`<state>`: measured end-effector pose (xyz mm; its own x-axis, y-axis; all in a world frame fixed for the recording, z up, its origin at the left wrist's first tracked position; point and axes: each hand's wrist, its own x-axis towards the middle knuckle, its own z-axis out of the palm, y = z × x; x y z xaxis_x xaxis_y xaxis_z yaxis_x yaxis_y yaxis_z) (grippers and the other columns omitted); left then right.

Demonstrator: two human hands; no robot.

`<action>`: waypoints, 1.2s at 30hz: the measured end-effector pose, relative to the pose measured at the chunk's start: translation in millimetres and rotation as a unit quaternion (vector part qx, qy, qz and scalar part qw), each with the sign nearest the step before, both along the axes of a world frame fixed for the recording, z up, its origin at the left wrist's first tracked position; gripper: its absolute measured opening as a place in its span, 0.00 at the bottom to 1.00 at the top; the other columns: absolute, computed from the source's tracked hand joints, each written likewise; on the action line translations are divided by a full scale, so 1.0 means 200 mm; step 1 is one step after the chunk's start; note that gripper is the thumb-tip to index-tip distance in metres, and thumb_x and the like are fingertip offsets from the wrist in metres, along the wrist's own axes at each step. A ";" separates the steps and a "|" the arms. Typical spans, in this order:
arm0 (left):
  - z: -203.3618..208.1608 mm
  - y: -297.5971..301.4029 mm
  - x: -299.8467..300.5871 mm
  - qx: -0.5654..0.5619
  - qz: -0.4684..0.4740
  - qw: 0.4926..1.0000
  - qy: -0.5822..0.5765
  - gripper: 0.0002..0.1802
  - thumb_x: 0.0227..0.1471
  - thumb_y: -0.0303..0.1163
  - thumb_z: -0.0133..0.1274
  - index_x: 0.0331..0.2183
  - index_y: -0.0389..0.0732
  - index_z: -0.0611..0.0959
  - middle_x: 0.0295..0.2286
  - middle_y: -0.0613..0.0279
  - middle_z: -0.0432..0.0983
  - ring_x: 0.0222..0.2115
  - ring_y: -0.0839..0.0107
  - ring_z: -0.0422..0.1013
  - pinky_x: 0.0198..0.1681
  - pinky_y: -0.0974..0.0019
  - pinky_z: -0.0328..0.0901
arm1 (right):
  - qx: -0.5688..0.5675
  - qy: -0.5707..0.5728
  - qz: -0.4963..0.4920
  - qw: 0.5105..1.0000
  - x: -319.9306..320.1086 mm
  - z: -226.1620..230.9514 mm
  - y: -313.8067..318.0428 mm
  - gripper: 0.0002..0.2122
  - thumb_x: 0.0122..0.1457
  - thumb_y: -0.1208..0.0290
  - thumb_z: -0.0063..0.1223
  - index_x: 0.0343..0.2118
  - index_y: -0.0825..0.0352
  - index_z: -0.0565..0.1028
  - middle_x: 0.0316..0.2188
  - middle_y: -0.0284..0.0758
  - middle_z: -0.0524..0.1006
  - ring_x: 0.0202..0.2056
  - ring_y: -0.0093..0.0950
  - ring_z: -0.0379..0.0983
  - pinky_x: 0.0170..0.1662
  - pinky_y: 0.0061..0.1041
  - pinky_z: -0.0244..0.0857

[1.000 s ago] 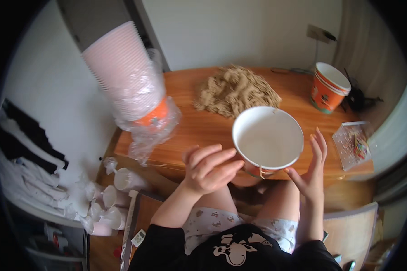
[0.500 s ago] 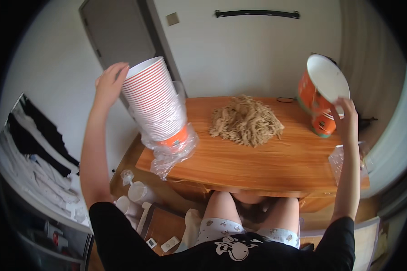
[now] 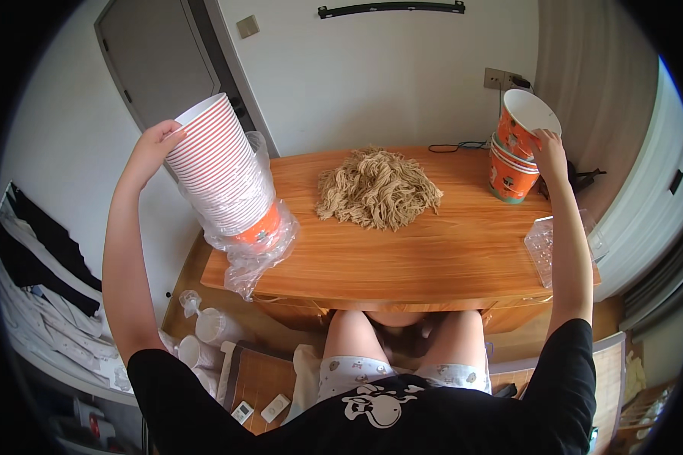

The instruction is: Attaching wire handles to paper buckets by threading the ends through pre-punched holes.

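On the left of the table stands a tall nested stack of paper buckets (image 3: 220,163), white with red-lined rims and orange at the bottom, leaning slightly left. Clear plastic wrap covers its lower part. My left hand (image 3: 153,150) pinches the top rim. At the far right my right hand (image 3: 552,155) grips the rim of a single orange paper bucket (image 3: 517,138), its white inside showing. That bucket is tilted and sits over or partly in a short orange bucket stack (image 3: 511,178). Between the two stacks lies a heap of tan noodle-like strands (image 3: 379,189).
A clear plastic tray (image 3: 539,249) lies at the wooden table's (image 3: 402,265) right edge. A black cable (image 3: 457,146) runs along the back to a wall socket (image 3: 501,79). White tubs (image 3: 214,326) and two remote controls (image 3: 275,408) are below, left of my legs.
My right hand has lowered the single bucket onto the short stack. My left fingers have closed on the tall stack's rim. The whole view has shifted.
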<state>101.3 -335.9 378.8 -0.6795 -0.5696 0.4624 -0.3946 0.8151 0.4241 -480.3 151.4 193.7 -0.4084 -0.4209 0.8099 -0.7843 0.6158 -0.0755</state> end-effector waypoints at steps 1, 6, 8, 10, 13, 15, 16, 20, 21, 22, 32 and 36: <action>0.01 0.01 0.00 0.024 0.009 1.000 -0.004 0.11 0.62 0.37 0.52 0.33 0.40 0.80 0.28 0.72 0.76 0.32 0.80 0.69 0.39 0.72 0.63 | 0.016 -0.011 -0.029 0.999 0.02 0.00 -0.01 0.11 0.59 0.66 0.56 0.41 0.66 0.77 0.42 0.41 0.79 0.49 0.44 0.72 0.52 0.39 0.67; 0.04 0.02 0.00 0.043 0.012 0.999 -0.016 0.10 0.61 0.37 0.55 0.33 0.41 0.80 0.28 0.71 0.77 0.31 0.81 0.69 0.39 0.72 0.63 | 0.026 -0.023 -0.080 0.996 0.06 -0.01 -0.05 0.12 0.60 0.63 0.55 0.44 0.61 0.78 0.44 0.36 0.79 0.52 0.40 0.71 0.52 0.41 0.67; 0.05 0.02 -0.01 0.054 0.012 0.998 -0.016 0.09 0.60 0.36 0.55 0.32 0.41 0.79 0.28 0.71 0.77 0.31 0.81 0.69 0.39 0.72 0.63 | 0.011 -0.030 -0.075 0.997 0.05 -0.01 -0.07 0.13 0.60 0.62 0.55 0.46 0.58 0.78 0.46 0.34 0.79 0.54 0.39 0.70 0.56 0.44 0.64; 0.07 0.02 0.00 0.069 0.010 0.997 -0.020 0.09 0.59 0.35 0.57 0.31 0.42 0.79 0.28 0.71 0.77 0.31 0.81 0.69 0.39 0.73 0.63 | 0.057 -0.030 -0.084 0.994 0.06 -0.04 -0.09 0.14 0.60 0.61 0.54 0.47 0.56 0.78 0.47 0.33 0.79 0.55 0.39 0.70 0.57 0.46 0.61; 0.08 0.01 0.00 0.049 0.015 0.998 -0.020 0.09 0.57 0.35 0.59 0.29 0.43 0.77 0.27 0.71 0.77 0.30 0.81 0.69 0.40 0.73 0.63 | 0.140 -0.038 -0.091 0.985 0.06 -0.07 -0.14 0.15 0.63 0.57 0.49 0.50 0.53 0.77 0.48 0.33 0.79 0.55 0.39 0.71 0.61 0.49 0.55; 0.10 0.01 0.00 0.041 0.019 0.999 -0.021 0.10 0.56 0.35 0.60 0.29 0.43 0.77 0.27 0.71 0.77 0.30 0.81 0.69 0.40 0.73 0.63 | 0.223 -0.141 -0.116 0.958 0.08 -0.09 -0.19 0.15 0.66 0.57 0.46 0.50 0.53 0.77 0.48 0.34 0.79 0.54 0.38 0.72 0.60 0.49 0.57; 0.10 0.01 0.00 0.033 0.021 0.999 -0.020 0.10 0.55 0.35 0.61 0.28 0.43 0.77 0.26 0.71 0.77 0.30 0.81 0.69 0.40 0.73 0.63 | 0.237 -0.177 -0.108 0.949 0.05 -0.12 -0.20 0.16 0.68 0.57 0.43 0.55 0.52 0.73 0.48 0.35 0.79 0.53 0.38 0.73 0.58 0.50 0.57; 0.10 0.00 -0.02 0.003 0.043 0.999 -0.017 0.11 0.55 0.36 0.61 0.28 0.43 0.77 0.25 0.71 0.76 0.30 0.81 0.69 0.40 0.72 0.63 | 0.205 -0.107 -0.090 0.969 -0.01 -0.25 -0.17 0.19 0.67 0.54 0.44 0.58 0.51 0.69 0.48 0.37 0.79 0.53 0.39 0.74 0.57 0.50 0.59; 0.10 0.01 -0.03 0.005 0.054 0.999 -0.004 0.11 0.55 0.37 0.61 0.28 0.44 0.76 0.25 0.73 0.74 0.29 0.83 0.67 0.37 0.73 0.61 | 0.206 -0.092 -0.113 0.968 -0.01 -0.27 -0.16 0.20 0.66 0.54 0.46 0.59 0.51 0.68 0.48 0.37 0.78 0.53 0.39 0.72 0.57 0.50 0.59; 0.09 0.01 -0.04 0.007 0.065 0.998 0.008 0.12 0.56 0.37 0.61 0.27 0.45 0.76 0.24 0.75 0.71 0.28 0.85 0.65 0.35 0.74 0.60 | 0.208 -0.076 -0.136 0.966 -0.01 -0.28 -0.16 0.21 0.65 0.54 0.49 0.60 0.51 0.67 0.48 0.37 0.78 0.54 0.39 0.71 0.56 0.50 0.60; 0.12 0.09 -0.03 -0.213 0.090 0.953 0.195 0.10 0.55 0.35 0.63 0.33 0.38 0.84 0.23 0.66 0.77 0.28 0.78 0.70 0.34 0.70 0.66 | 0.160 -0.139 0.209 0.955 0.66 -0.51 -0.94 0.15 0.60 0.57 0.58 0.49 0.52 0.80 0.52 0.33 0.76 0.58 0.35 0.64 0.61 0.47 0.51; 0.08 0.40 -0.03 -0.455 0.036 0.858 0.237 0.06 0.51 0.28 0.64 0.32 0.38 0.84 0.26 0.63 0.79 0.30 0.70 0.72 0.39 0.66 0.67 | 0.156 -0.145 0.228 0.950 0.71 -0.60 -1.07 0.10 0.58 0.60 0.61 0.42 0.52 0.82 0.45 0.27 0.79 0.55 0.32 0.66 0.59 0.44 0.53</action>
<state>95.4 -255.7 394.1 -0.2717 0.1406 0.9521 -0.4165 0.8747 -0.2480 -338.6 -62.9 73.4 -0.3124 -0.8085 0.4988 -0.9492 0.2444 -0.1984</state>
